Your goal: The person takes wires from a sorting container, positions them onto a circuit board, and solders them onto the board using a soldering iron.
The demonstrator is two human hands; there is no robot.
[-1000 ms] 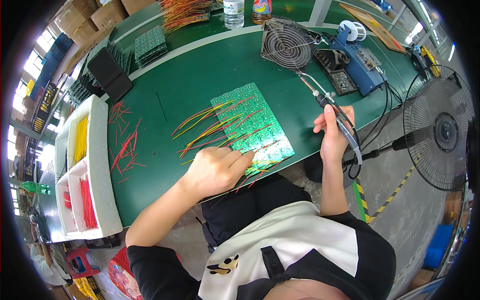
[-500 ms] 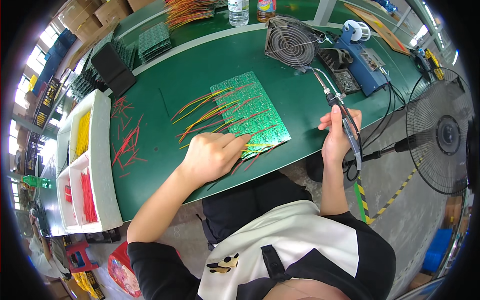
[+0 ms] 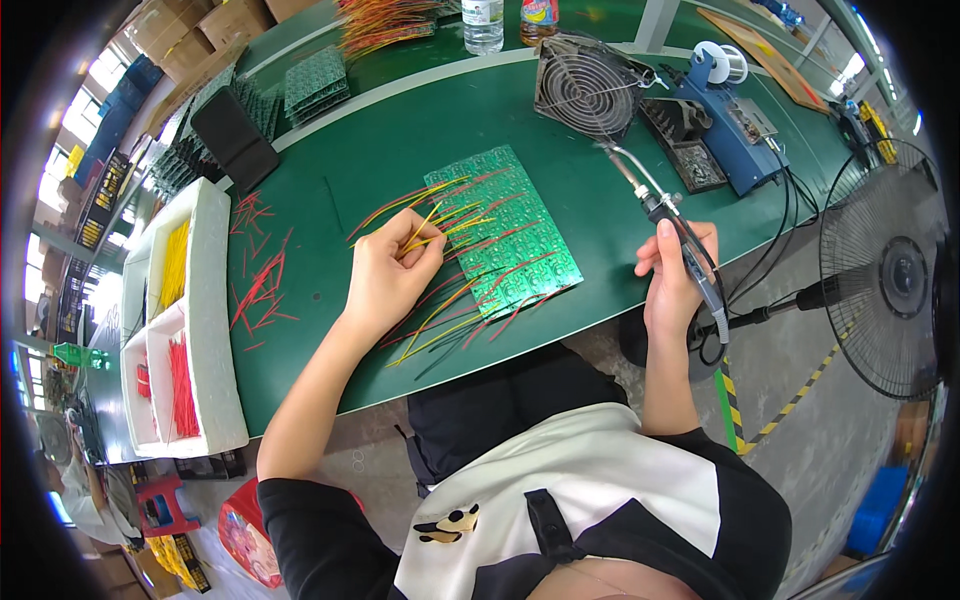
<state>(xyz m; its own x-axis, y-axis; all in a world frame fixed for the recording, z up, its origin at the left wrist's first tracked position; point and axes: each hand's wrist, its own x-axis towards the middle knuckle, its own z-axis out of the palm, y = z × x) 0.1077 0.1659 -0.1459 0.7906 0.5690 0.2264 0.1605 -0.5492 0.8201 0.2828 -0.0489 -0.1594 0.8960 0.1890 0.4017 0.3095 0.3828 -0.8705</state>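
On the green worktop (image 3: 380, 155), a panel of green circuit boards (image 3: 530, 235) lay in front of the person, its lower corner close to the near edge. Red and yellow wires (image 3: 432, 322) lay across it, many trailing off its left side. The two hands were well apart. The left hand (image 3: 393, 275), at the panel's left side, had its thumb and fingertips pinched together on a yellow wire (image 3: 431, 214). The right hand (image 3: 678, 275), beyond the panel's right edge, was wrapped around a soldering iron (image 3: 656, 208), whose tip pointed up and left toward a square fan (image 3: 588, 92); whether the tip touched it, I cannot tell. Right of that fan stood a blue soldering station (image 3: 735, 135) with a white spool (image 3: 727, 66) at its top. At the far left sat a white foam tray (image 3: 217, 330), with yellow wires and red wires in separate compartments. Loose red pieces (image 3: 262, 288) were scattered just beside it, and a dark phone (image 3: 236, 143) leaned behind them.
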